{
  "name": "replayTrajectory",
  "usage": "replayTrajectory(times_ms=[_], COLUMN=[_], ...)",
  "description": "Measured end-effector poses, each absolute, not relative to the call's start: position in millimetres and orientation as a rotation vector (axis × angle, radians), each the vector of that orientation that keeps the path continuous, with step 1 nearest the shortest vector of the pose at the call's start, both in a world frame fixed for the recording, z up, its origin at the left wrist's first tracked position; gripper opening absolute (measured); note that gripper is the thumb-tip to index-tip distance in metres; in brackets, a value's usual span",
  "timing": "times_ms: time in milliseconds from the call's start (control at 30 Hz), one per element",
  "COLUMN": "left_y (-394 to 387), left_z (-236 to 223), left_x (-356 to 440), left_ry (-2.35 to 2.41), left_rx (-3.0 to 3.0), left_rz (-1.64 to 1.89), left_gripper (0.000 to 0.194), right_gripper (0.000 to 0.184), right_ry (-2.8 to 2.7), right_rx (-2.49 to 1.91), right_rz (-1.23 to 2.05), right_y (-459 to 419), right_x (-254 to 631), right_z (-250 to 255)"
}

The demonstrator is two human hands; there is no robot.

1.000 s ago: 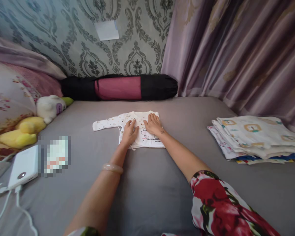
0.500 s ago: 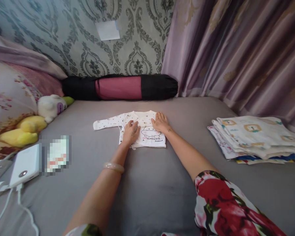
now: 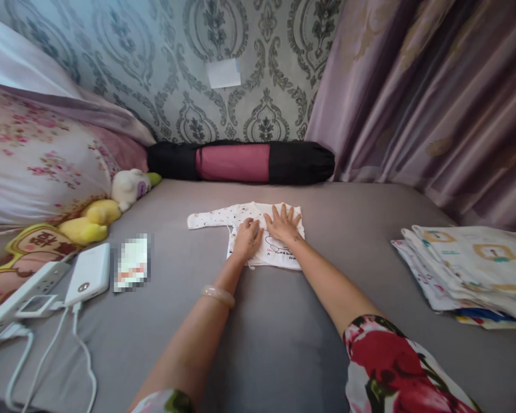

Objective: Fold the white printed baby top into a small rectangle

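A small white baby shirt (image 3: pixel 265 255) lies flat on the grey bed sheet, with a dotted pattern on its upper part and a cartoon drawing and lettering on its front. Its one visible sleeve (image 3: pixel 212 218) stretches out to the left; the other sleeve does not show. My left hand (image 3: pixel 248 238) rests on the middle of the shirt, fingers slightly bent and holding nothing. Beside it, my right hand (image 3: pixel 284 225) lies palm down on the shirt's upper right part with its fingers spread.
To the right is a stack of folded cloths (image 3: pixel 468 258). On the left lie a white power bank (image 3: pixel 88 272) with cables, a power strip (image 3: pixel 26 304), a blurred-out item (image 3: pixel 131 261) and plush toys (image 3: pixel 90 221). A black and pink rolled bag (image 3: pixel 232 162) lines the wall.
The view has shifted, so everything sits farther right in it. My right hand's fingers have spread wider on the shirt. My left hand stays on the shirt's middle.
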State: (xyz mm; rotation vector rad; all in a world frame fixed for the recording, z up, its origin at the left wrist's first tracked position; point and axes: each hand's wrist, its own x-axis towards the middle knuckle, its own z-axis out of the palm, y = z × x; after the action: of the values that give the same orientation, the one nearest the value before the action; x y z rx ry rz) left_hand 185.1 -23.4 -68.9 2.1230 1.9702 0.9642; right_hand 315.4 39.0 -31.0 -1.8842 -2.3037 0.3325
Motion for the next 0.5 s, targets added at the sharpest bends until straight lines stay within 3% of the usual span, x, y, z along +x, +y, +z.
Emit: replayTrajectory(times_ms=[300, 500], left_y=[-25, -18], left_z=[-66, -76], left_x=[187, 181], left_ry=[1.981, 1.875], left_rx=[2.073, 2.037], left_rz=[0.952, 1.179], left_gripper=[0.029, 0.035], right_gripper=[0.070, 0.068], right_ry=[-2.329, -2.324], right_rx=[-1.940, -1.910], right_rz=[0.306, 0.383], right_y=[40, 38], right_x=[318, 308], right_z=[-38, -23])
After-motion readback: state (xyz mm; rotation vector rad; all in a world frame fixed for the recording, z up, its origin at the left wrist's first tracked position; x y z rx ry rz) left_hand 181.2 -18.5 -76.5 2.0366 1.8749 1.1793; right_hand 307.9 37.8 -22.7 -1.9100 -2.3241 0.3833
